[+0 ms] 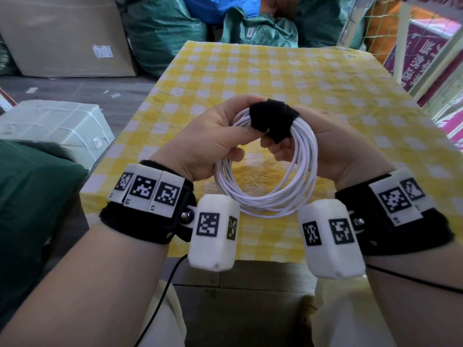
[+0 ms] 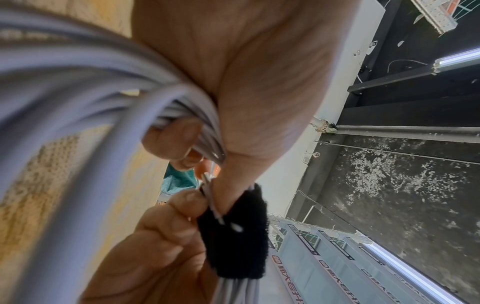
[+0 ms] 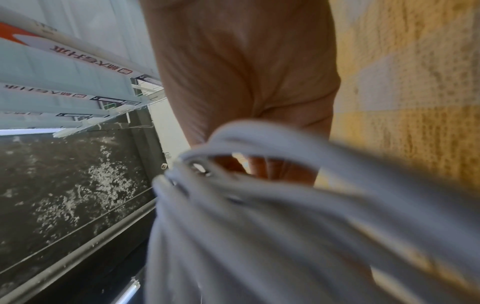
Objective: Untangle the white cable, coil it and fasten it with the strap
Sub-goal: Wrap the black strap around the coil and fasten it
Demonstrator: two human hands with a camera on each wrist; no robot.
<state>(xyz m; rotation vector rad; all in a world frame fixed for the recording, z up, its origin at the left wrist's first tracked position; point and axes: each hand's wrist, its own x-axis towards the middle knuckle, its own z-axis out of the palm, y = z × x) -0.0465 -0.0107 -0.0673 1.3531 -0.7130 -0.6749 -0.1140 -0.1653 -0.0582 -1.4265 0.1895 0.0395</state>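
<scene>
The white cable [image 1: 265, 196] hangs as a round coil of several loops, held in the air above the near part of the table. A black fabric strap [image 1: 271, 118] is wrapped around the top of the coil. My left hand [image 1: 213, 136] grips the coil's upper left, its thumb pressing on the strap's edge. My right hand [image 1: 310, 144] holds the coil's upper right, fingers curled around the strap and loops. In the left wrist view the strap [image 2: 239, 236] sits beside my thumb with blurred cable [image 2: 85, 98] loops close by. Blurred cable [image 3: 272, 216] loops fill the right wrist view.
The table [image 1: 275, 71] wears a yellow and white checked cloth. Green sacks [image 1: 162, 28] and a cardboard box [image 1: 65, 33] stand beyond its far edge. A wrapped white parcel [image 1: 55, 123] lies on the floor at left, a dark green bundle [image 1: 30, 196] beside my left arm.
</scene>
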